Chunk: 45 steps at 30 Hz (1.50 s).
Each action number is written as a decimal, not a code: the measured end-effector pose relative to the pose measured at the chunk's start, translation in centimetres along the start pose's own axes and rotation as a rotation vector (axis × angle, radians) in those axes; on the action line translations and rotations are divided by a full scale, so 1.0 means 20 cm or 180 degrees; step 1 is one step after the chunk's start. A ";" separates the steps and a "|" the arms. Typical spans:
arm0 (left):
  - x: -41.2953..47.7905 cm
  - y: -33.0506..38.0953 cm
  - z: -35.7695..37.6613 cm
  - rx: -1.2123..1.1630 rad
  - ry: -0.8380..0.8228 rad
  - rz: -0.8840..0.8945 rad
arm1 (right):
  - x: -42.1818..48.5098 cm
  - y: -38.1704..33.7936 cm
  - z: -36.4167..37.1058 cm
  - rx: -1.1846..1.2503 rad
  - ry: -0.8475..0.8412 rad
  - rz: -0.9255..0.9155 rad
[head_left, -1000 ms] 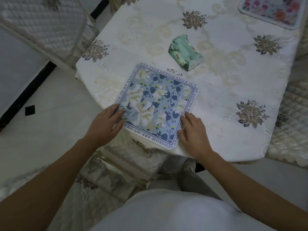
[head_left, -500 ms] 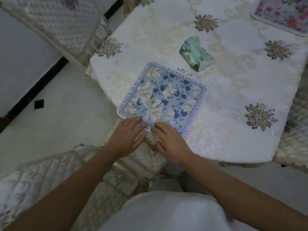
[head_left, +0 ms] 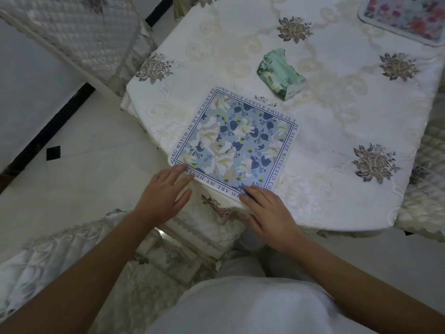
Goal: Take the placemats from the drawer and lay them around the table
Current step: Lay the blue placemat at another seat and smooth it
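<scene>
A blue floral placemat [head_left: 234, 143] lies flat at the centre of the frame, near the lower-left edge of the table [head_left: 337, 145]. A pink-flowered placemat [head_left: 407, 18] shows at the upper right corner. A crumpled green tissue pack [head_left: 280, 73] sits just above the blue one. Both forearms reach up from the bottom. The left hand [head_left: 163, 196], fingers straight, touches the blue mat's lower-left corner; the right hand [head_left: 269, 213] lies flat, fingertips on its lower edge.
</scene>
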<state>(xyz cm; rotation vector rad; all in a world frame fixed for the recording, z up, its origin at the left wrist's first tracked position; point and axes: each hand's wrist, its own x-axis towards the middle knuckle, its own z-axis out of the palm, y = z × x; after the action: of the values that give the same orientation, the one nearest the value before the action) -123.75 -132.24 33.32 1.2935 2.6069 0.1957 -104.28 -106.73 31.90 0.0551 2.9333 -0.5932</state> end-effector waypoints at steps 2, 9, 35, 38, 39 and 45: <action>0.00 0.00 -0.01 -0.0033 -0.0013 -0.0065 | -0.01 0.01 0.00 0.0013 0.0010 0.0062; 0.01 0.01 0.02 -0.0126 0.0076 -0.0209 | 0.02 0.01 0.00 0.0087 0.0153 0.0204; 0.07 0.04 0.05 -0.0731 0.0186 -0.0836 | 0.09 0.09 -0.03 0.0001 0.0302 0.0560; 0.13 -0.01 0.03 -0.0460 0.0075 -0.0754 | 0.11 0.10 -0.03 -0.0016 0.0283 0.0539; 0.14 -0.02 0.02 -0.0341 0.0063 -0.0704 | 0.12 0.09 -0.03 -0.0019 0.0283 0.0501; 0.21 -0.07 0.01 -0.0027 0.0101 -0.0316 | 0.22 0.05 -0.05 0.0142 0.0343 0.0167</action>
<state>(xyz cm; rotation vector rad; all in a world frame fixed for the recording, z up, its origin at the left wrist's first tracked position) -127.24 -129.63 32.29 1.1640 2.6859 0.2115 -108.78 -105.34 31.73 0.1738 3.0113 -0.6677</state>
